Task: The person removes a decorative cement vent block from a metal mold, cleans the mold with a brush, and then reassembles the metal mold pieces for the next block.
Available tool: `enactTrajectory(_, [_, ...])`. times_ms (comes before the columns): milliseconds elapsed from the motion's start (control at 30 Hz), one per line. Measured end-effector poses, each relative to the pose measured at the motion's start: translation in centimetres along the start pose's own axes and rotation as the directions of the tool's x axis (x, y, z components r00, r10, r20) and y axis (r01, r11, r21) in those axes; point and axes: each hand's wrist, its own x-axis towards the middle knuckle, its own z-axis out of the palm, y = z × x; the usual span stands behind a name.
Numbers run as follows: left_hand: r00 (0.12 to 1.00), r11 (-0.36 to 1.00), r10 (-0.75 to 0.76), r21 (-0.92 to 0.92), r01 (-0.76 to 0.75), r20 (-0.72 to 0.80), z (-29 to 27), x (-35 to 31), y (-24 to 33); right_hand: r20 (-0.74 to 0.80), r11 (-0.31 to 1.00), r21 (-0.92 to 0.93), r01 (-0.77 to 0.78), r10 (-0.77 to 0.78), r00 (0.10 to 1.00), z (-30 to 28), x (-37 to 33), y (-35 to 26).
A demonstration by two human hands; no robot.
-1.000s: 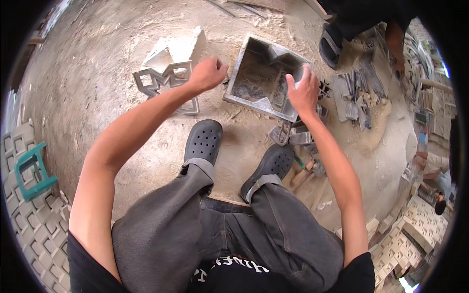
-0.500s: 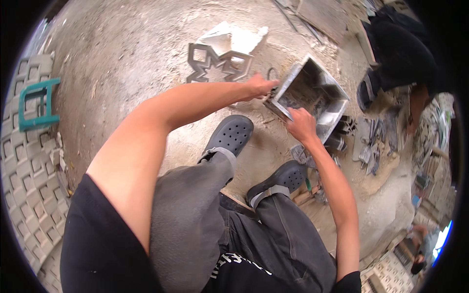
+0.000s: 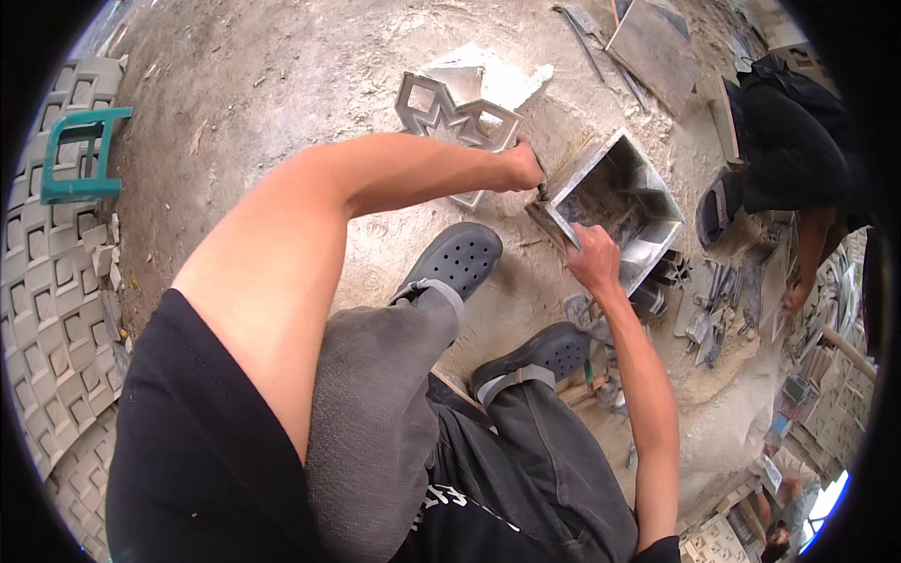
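An open-topped grey metal box mould [image 3: 648,258] stands tilted in view on the dusty ground ahead of my feet. My right hand [image 3: 595,257] is closed over the top edge of its near-left side plate [image 3: 552,225]. At that plate's far-left corner is my left hand [image 3: 524,169], with its fingers curled beside a thin dark metal piece; what they grip is mostly hidden. Beyond my left forearm lies a grey openwork block [image 3: 479,124] with star-shaped and angular cutouts, partly covered by the arm.
Metal tools [image 3: 718,310] and small parts lie right of the box. Another person's sandalled foot [image 3: 715,208] and hand [image 3: 796,298] are close by. Flat boards [image 3: 652,52] lie at the far right. A green stool [image 3: 80,155] and stacked patterned blocks [image 3: 56,328] stand left.
The view has shifted, so the scene sits farther right. My left hand has drawn in at the box corner with its fingers curled; my right hand keeps its hold on the side plate.
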Motion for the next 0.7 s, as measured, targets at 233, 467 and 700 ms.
enactTrajectory(233, [0.938,0.969,-0.145,-0.146,0.199,0.315,-0.8,-4.1,-0.6,0.025,0.999,-0.005,0.032,-0.032,0.999,0.0,0.3,0.0])
enactTrajectory(467, [0.88,0.868,-0.009,0.441,-0.229,0.474,-2.6,-6.2,1.2,0.03,0.999,-0.021,0.035,-0.035,0.999,-0.2,0.5,-0.3])
enactTrajectory(700, [0.821,0.771,0.543,0.284,-0.571,0.177,-0.7,-3.3,-3.1,-0.01,0.998,0.013,0.059,-0.059,0.998,0.6,0.5,0.0])
